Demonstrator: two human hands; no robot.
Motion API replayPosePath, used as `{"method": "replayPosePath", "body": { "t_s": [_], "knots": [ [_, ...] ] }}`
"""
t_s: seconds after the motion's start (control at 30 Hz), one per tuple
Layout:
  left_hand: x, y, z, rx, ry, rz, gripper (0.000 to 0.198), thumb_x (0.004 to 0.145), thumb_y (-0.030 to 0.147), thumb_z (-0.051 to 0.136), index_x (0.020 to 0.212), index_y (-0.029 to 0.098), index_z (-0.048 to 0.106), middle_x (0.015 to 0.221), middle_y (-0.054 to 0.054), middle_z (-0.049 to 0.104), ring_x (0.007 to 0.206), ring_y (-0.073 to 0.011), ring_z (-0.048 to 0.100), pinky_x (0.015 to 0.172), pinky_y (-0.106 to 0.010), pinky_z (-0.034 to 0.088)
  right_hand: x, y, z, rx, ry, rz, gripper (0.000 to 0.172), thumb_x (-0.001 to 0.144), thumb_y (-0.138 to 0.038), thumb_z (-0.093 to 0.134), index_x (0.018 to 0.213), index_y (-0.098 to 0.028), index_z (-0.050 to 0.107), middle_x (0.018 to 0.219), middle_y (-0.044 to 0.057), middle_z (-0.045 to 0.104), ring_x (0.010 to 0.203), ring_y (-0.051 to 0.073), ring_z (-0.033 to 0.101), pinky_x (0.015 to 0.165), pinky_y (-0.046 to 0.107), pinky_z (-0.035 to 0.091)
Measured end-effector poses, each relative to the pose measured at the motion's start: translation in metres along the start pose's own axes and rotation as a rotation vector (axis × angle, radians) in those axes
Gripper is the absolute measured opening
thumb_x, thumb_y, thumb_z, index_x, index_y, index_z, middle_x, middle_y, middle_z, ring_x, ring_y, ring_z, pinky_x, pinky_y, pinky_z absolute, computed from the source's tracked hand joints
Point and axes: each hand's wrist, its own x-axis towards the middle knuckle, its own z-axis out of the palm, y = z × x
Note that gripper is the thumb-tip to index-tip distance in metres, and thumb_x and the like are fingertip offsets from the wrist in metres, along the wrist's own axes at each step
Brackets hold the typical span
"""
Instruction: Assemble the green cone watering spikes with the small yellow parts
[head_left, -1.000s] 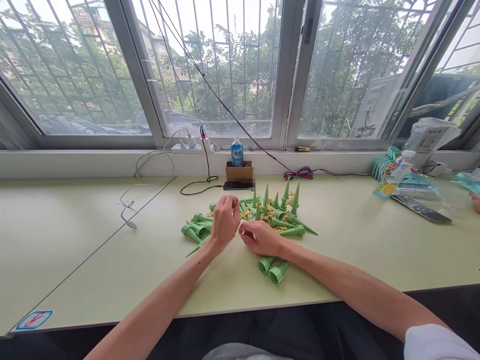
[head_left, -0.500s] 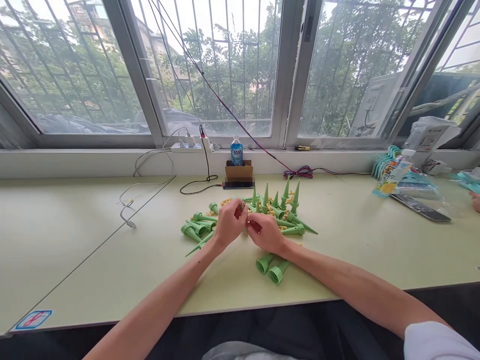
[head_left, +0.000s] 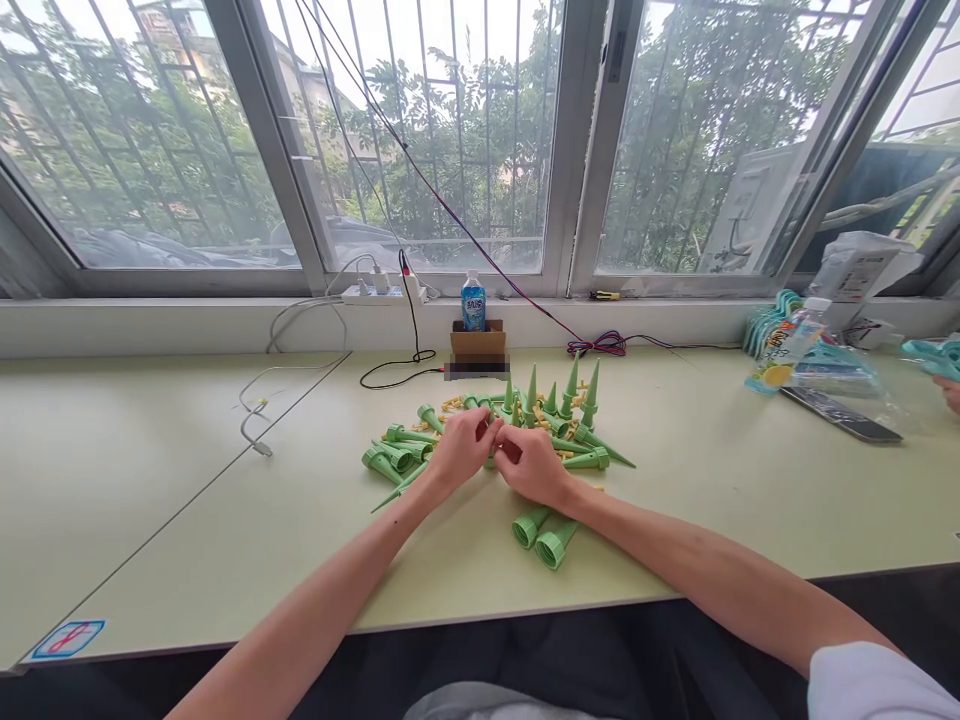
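Note:
My left hand [head_left: 459, 452] and my right hand [head_left: 531, 463] meet fingertip to fingertip above a pile of green cone-shaped plastic spikes [head_left: 397, 456] and small yellow parts [head_left: 452, 404]. Both hands are closed in a pinch. A bit of green shows between them, apparently one spike held by both. Several spikes [head_left: 576, 388] stand upright just behind the hands. Two more spikes [head_left: 546, 536] lie near my right wrist, their open ends toward me.
The pale green table [head_left: 150, 480] runs under a barred window. At the back stand a cardboard box [head_left: 478, 345], a water bottle [head_left: 473, 303], a power strip [head_left: 381, 293] and cables [head_left: 259, 410]. At right lie a bottle [head_left: 787, 345], plastic packets [head_left: 847, 368] and another person's hand [head_left: 951, 392].
One second ago my left hand reached into the pile while my right rested on the table. Both hands have since come together in front of the upright spikes, pinching.

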Motion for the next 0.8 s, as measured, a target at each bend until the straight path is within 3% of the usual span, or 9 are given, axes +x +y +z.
{"method": "replayPosePath", "body": {
  "t_s": [0.13,0.3,0.57,0.8],
  "knots": [
    [-0.0007,-0.0009,-0.001,0.009,-0.088,-0.02,0.038,0.09,0.036,0.046,0.06,0.02,0.031,0.055,0.003,0.043,0.055,-0.0128,0.032,0.056,-0.026,0.027,-0.0011,0.0017,0.001,-0.004,0.006,0.002,0.014,0.072,-0.014,0.051,0.059,-0.02,0.046,0.052,-0.005,0.044,0.049,0.009,0.036,0.052,0.021,0.031],
    [-0.0015,-0.002,-0.0014,0.053,-0.185,-0.04,0.031,0.087,0.027,0.045,0.06,0.021,0.032,0.058,0.001,0.047,0.057,-0.014,0.038,0.055,-0.027,0.027,-0.0013,-0.0012,-0.0011,-0.017,-0.018,0.024,0.013,0.072,-0.013,0.05,0.066,-0.018,0.06,0.056,-0.003,0.054,0.051,0.01,0.042,0.055,0.021,0.035],
    [-0.0008,-0.0069,0.0003,0.066,-0.202,-0.003,0.018,0.079,0.018,0.045,0.063,0.021,0.036,0.065,0.0,0.053,0.063,-0.0152,0.047,0.06,-0.027,0.033,-0.0014,-0.0036,-0.002,-0.045,-0.035,0.039,0.016,0.071,-0.013,0.051,0.068,-0.017,0.066,0.054,-0.003,0.055,0.05,0.01,0.042,0.055,0.021,0.035],
    [-0.0032,-0.0042,0.0001,0.02,-0.166,-0.017,0.016,0.078,0.017,0.044,0.064,0.021,0.037,0.061,0.002,0.051,0.058,-0.0133,0.044,0.059,-0.026,0.033,-0.0012,-0.001,-0.0011,-0.028,-0.053,0.029,0.014,0.071,-0.012,0.051,0.068,-0.017,0.064,0.055,-0.004,0.053,0.051,0.01,0.043,0.054,0.021,0.034]
  ]
}}
